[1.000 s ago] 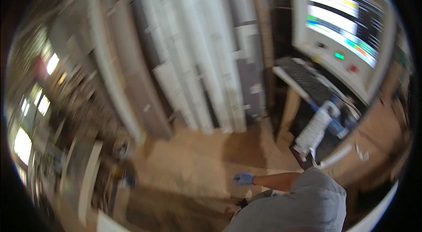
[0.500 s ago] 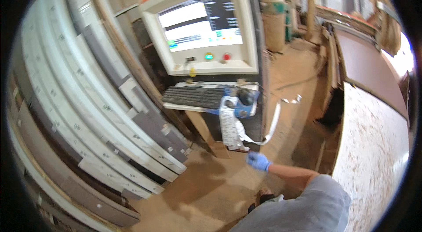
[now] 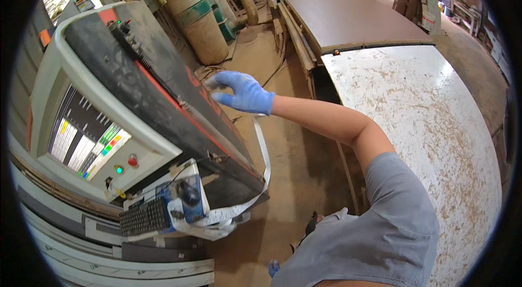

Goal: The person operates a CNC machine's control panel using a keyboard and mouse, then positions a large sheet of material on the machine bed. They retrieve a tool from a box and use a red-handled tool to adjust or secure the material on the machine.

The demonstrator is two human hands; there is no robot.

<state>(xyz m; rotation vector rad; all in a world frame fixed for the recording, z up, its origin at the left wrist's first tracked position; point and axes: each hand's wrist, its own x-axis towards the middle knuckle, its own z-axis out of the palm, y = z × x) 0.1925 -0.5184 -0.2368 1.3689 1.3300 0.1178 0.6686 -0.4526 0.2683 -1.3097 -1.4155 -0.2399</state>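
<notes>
Here's the control cabinet [image 3: 147, 97] at the left, dark scuffed metal with a pale rounded frame, and the blue-gloved right hand [image 3: 239, 91] hangs beside its flank, fingers loosely curved, thumb apart, grasping nothing visible; contact I can't tell. The left hand [image 3: 273, 268] barely shows low down, its grip unreadable. Watch that limp white strip [image 3: 265, 151]: dangling loose, it could snag a passing arm. Beyond, brown chips litter the glossy white board [image 3: 391, 102]; slipping seems possible there, beside a smooth brown sheet [image 3: 348, 15].
</notes>
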